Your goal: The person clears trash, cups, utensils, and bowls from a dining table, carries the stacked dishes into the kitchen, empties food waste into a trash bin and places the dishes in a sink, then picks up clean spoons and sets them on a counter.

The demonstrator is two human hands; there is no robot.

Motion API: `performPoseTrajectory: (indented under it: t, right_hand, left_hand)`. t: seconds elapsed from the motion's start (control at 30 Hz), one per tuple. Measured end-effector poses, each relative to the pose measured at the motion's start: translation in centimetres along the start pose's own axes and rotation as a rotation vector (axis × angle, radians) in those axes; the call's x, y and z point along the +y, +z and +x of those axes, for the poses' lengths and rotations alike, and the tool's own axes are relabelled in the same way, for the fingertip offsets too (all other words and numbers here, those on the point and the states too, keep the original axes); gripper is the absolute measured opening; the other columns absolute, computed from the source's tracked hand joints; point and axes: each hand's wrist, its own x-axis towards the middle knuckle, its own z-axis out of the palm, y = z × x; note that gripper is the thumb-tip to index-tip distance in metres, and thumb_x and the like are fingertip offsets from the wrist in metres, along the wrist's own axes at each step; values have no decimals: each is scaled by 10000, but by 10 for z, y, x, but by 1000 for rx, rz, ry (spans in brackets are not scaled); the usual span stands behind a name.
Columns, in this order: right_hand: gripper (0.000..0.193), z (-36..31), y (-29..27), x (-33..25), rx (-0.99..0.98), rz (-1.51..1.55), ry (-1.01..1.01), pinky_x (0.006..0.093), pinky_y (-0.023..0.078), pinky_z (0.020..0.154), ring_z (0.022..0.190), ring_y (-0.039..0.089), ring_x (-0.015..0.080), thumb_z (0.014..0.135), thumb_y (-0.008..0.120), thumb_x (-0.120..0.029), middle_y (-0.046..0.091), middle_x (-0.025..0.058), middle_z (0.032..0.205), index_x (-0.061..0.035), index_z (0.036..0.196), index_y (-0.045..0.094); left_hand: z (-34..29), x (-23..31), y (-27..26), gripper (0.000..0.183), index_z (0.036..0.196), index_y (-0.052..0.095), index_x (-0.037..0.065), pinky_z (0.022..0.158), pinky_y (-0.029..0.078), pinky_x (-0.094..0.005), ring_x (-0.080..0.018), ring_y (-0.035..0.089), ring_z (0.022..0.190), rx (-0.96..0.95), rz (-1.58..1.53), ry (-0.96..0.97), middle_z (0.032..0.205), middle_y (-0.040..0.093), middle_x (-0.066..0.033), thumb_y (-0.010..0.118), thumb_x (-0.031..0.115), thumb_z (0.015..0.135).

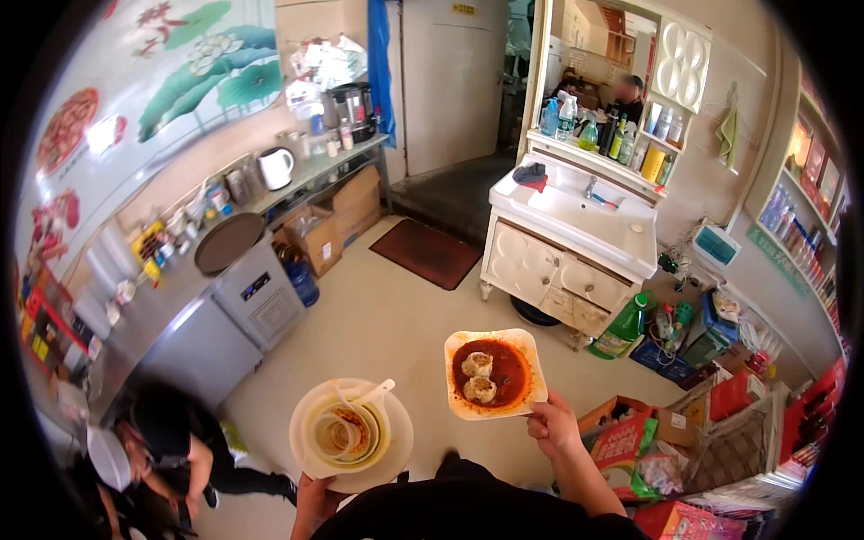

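Note:
My left hand (314,500) grips a pale round plate (402,438) by its near edge, most of its fingers hidden underneath. Stacked bowls (299,428) rest on this plate, with a white spoon (382,390) and a clear cup (337,437) inside the top one. Off to the right, my right hand (554,425) is closed on the near right corner of a white square plate (459,344), thumb over the rim. Red oily sauce (511,367) covers its middle, and two pale dumplings (478,364) sit in it. Both loads are held above the floor, apart from each other.
A person (166,441) in dark clothes bends down at the lower left. The steel counter (180,310) runs along the left wall. Ahead stand a white sink cabinet (576,211) and a dark floor mat (425,254). Boxes (643,432) and bags crowd the right side.

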Motion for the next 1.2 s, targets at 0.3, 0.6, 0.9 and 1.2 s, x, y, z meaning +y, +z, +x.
performPoseTrajectory:
  t: [0.3, 0.6, 0.9, 1.2]
  right_hand:
    - [366, 242, 73, -62, -70, -41, 27, 183, 239, 367, 397, 308, 61, 797, 467, -5, 570, 75, 831, -27, 1161, 455]
    - [364, 483, 132, -117, -12, 29, -15, 185, 228, 368, 397, 298, 59, 813, 466, -3, 558, 43, 827, -37, 1175, 448]
    - [393, 684, 172, -182, 196, 57, -84, 198, 230, 368, 406, 300, 68, 792, 441, 21, 539, 38, 823, -14, 1183, 446]
    - [354, 905, 156, -263, 183, 139, -165, 198, 235, 368, 406, 315, 68, 778, 453, 27, 539, 38, 791, -13, 1130, 472]
  left_hand:
    - [267, 63, 82, 464, 1216, 384, 26, 812, 484, -556, -368, 530, 1042, 9, -33, 51, 1163, 498, -191, 454, -25, 760]
    - [506, 128, 146, 477, 1219, 383, 9, 832, 500, -472, -339, 557, 1010, 58, 31, -19, 1160, 507, -190, 448, -24, 748]
    - [778, 187, 205, 416, 1197, 401, 25, 780, 513, -513, -350, 561, 989, -88, 175, -95, 1127, 521, -169, 475, -24, 790]
    - [1043, 201, 331, 417, 1213, 388, 34, 800, 479, -579, -379, 539, 1019, -173, 149, -197, 1170, 490, -185, 447, -28, 805]
